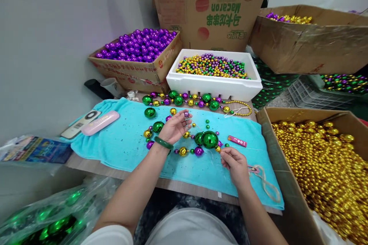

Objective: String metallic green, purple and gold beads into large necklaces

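Observation:
My left hand [176, 127], palm up with a green bangle at the wrist, pinches a small purple bead [186, 114] at its fingertips. A thin clear string runs from it toward a large green bead [210, 139]. My right hand [234, 164] is closed in a pinch on the strung beads, right at a small gold bead [217, 148]; the thread in its fingers is too fine to make out. Around both hands a strand of purple, gold and green beads curves over the turquoise towel [115, 145]. A loose large green bead [150, 113] lies left of my left hand.
Behind the towel are a white foam box [212, 86] of small beads and a carton [129, 72] of purple balls. A carton [283, 168] of gold bead strands stands at right. Scissors [253, 169], a pink case [100, 123] and a finished-looking bead necklace [178, 100] lie on the table.

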{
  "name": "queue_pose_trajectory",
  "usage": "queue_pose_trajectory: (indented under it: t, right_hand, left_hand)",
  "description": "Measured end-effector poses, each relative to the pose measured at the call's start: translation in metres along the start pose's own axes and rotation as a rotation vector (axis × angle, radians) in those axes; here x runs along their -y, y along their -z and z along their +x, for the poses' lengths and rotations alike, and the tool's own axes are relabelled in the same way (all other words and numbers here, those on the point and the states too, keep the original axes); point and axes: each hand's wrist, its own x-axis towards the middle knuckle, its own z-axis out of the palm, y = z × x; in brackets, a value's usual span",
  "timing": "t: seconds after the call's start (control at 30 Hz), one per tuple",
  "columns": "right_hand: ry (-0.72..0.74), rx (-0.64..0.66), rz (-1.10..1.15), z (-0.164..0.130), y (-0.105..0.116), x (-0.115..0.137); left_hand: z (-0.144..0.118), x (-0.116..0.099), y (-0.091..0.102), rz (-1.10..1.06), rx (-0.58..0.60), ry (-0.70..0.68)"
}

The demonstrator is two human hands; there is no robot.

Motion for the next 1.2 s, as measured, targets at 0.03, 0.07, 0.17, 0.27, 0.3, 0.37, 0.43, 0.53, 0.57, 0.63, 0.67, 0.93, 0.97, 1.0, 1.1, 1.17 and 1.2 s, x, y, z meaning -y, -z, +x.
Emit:
queue_pose_trajectory:
  t: [0.03,0.07,0.17,0.27,0.3,0.37,0.43,0.53,0.57,0.63,0.67,0.93,0.97,1.0,1.1,1.17,1.2]
  right_hand:
    - [0.002,0.0,-0.003,-0.001,-0.001,0.001]
    - [0.002,0.001,-0.005,-0.002,-0.001,0.002]
    - [-0.003,0.003,-0.015,-0.004,-0.003,0.003]
    - [-0.008,0.003,-0.034,-0.005,-0.004,0.002]
    - [-0.009,0.003,-0.041,-0.006,-0.004,0.002]
    - [-0.01,0.001,-0.052,-0.006,-0.005,0.002]
    - [-0.012,-0.001,-0.059,-0.005,-0.005,0.002]
    - [-0.02,-0.001,-0.061,-0.005,-0.007,0.001]
    - [-0.024,0.0,-0.061,-0.005,-0.007,0.001]
    - [-0.033,0.0,-0.063,-0.006,-0.008,0.0]
    - [-0.036,-0.002,-0.067,-0.006,-0.008,0.0]
    - [-0.031,0.008,-0.079,-0.006,-0.01,0.002]
    - [-0.032,0.009,-0.076,-0.005,-0.01,0.002]
    - [-0.032,0.01,-0.075,-0.005,-0.011,0.002]
    - [-0.033,0.011,-0.076,-0.005,-0.011,0.001]
    - [-0.033,0.009,-0.079,-0.004,-0.011,0.0]
    - [-0.033,0.008,-0.081,-0.004,-0.011,0.0]
  left_hand:
    - [-0.001,0.0,0.0,-0.013,0.0,0.001]
    - [-0.002,0.0,0.0,-0.024,-0.001,0.003]
    - [-0.005,-0.001,0.0,-0.049,-0.012,0.02]
    - [-0.008,-0.001,-0.001,-0.069,-0.023,0.031]
    - [-0.009,-0.001,-0.001,-0.075,-0.026,0.031]
    - [-0.01,-0.002,-0.002,-0.081,-0.032,0.029]
    - [-0.011,-0.002,-0.002,-0.083,-0.041,0.026]
    - [-0.013,-0.002,-0.001,-0.086,-0.063,0.022]
    - [-0.013,-0.002,-0.001,-0.085,-0.071,0.022]
    - [-0.014,-0.001,0.0,-0.078,-0.08,0.021]
    - [-0.015,-0.001,0.001,-0.071,-0.083,0.017]
    - [-0.014,0.001,0.005,-0.067,-0.11,-0.016]
    - [-0.014,0.001,0.005,-0.069,-0.111,-0.013]
    - [-0.014,0.001,0.005,-0.069,-0.112,-0.009]
    - [-0.014,0.002,0.005,-0.068,-0.112,-0.001]
    - [-0.013,0.002,0.006,-0.073,-0.113,0.004]
    - [-0.013,0.002,0.006,-0.074,-0.113,0.004]
